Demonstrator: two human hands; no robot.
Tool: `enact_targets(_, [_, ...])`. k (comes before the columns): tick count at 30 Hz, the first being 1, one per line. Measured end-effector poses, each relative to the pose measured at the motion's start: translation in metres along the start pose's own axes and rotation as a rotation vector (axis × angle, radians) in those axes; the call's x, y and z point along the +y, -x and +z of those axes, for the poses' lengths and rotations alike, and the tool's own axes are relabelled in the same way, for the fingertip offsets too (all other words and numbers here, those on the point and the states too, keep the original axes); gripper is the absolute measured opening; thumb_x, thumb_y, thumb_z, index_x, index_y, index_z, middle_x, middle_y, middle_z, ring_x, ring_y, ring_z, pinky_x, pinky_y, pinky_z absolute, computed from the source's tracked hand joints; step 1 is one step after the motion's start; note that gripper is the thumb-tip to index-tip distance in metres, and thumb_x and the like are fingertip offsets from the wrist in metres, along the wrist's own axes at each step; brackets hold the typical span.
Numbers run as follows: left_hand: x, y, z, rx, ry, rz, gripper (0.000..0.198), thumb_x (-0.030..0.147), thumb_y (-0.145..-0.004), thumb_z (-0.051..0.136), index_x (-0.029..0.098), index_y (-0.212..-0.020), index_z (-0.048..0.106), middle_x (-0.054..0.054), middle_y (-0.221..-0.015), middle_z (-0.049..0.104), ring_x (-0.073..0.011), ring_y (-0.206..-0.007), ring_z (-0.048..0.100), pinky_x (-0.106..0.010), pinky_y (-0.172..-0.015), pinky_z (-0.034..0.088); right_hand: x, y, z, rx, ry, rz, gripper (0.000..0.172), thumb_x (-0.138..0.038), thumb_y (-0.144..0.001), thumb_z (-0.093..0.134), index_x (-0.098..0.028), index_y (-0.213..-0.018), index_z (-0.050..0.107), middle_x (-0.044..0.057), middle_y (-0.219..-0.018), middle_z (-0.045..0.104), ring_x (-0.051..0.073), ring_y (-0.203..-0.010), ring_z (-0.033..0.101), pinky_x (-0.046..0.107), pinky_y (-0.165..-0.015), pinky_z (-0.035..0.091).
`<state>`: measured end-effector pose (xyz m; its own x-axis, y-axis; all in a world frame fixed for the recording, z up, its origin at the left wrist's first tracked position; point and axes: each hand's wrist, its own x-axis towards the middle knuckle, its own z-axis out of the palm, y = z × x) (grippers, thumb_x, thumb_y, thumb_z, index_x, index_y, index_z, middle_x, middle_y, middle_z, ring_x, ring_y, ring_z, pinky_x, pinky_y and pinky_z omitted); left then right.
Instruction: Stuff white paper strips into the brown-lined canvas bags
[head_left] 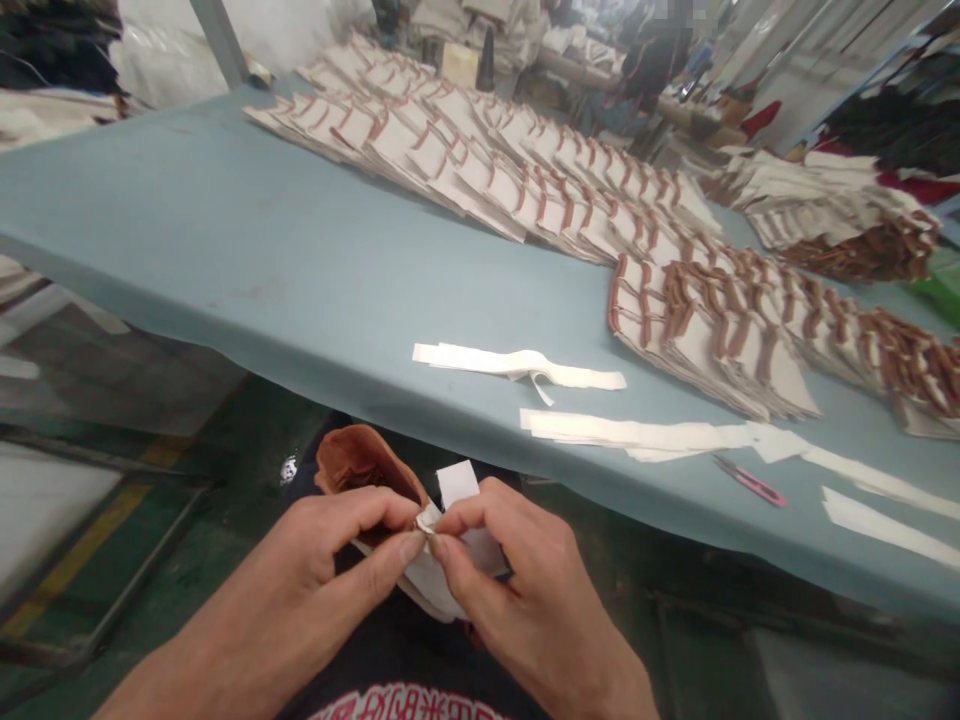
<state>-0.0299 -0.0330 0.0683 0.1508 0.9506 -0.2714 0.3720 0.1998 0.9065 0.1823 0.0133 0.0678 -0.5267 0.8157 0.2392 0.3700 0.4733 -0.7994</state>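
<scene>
Over my lap, in front of the table edge, I hold a sewn piece with a brown suede-like part and a white cloth part. My left hand pinches its edge between thumb and forefinger. Close beside it, nearly touching, my right hand pinches the same spot, where a white strip sticks up past my fingers. The fingertips and folded cloth hide how strip and piece meet.
On the blue-covered table lie white strips, more strips and pink-handled thread snips. Overlapping rows of white-and-brown sewn pieces cover the far side. A bundled stack sits at the right. A person is in the background.
</scene>
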Motion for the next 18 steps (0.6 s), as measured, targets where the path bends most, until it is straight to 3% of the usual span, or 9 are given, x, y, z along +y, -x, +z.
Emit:
enact_targets(6, [0.000, 0.003, 0.012, 0.165, -0.105, 0.131, 0.025, 0.032, -0.103, 0.063, 0.029, -0.091, 0.084, 0.004, -0.089, 0.086, -0.0179, -0.079, 0.077, -0.025, -0.071, 0.053, -0.007, -0.003, -0.014, -0.121, 0.204, -0.082, 0.032, -0.019, -0.116, 0.054, -0.017, -0.096, 0.079, 0.002, -0.081, 0.075, 0.013, -0.066, 0.071, 0.025, -0.063, 0.047])
enact_targets(10, [0.002, 0.001, 0.018, 0.251, -0.233, 0.290, 0.025, 0.025, -0.103, 0.061, 0.027, -0.096, 0.084, 0.003, -0.092, 0.086, -0.0193, -0.086, 0.081, -0.026, -0.069, 0.053, -0.011, -0.005, -0.025, -0.181, 0.337, -0.104, 0.031, -0.020, -0.117, 0.055, -0.018, -0.096, 0.078, 0.001, -0.081, 0.077, 0.015, -0.065, 0.074, 0.028, -0.062, 0.047])
enact_targets(14, [0.009, -0.004, 0.019, 0.258, -0.334, 0.440, 0.032, 0.018, -0.103, 0.052, 0.023, -0.094, 0.082, 0.002, -0.087, 0.086, -0.0188, -0.079, 0.082, -0.028, -0.069, 0.055, -0.015, -0.006, -0.035, -0.248, 0.434, -0.106, 0.021, -0.017, -0.113, 0.062, -0.018, -0.098, 0.078, 0.001, -0.083, 0.078, 0.018, -0.068, 0.078, 0.031, -0.061, 0.048])
enact_targets(18, [0.015, -0.009, 0.021, 0.221, -0.354, 0.465, 0.034, 0.015, -0.104, 0.050, 0.022, -0.087, 0.078, 0.002, -0.085, 0.085, -0.0179, -0.076, 0.082, -0.028, -0.069, 0.056, -0.020, -0.005, -0.040, -0.261, 0.523, -0.145, 0.023, -0.015, -0.113, 0.061, -0.017, -0.096, 0.077, 0.001, -0.081, 0.076, 0.020, -0.067, 0.077, 0.034, -0.058, 0.046])
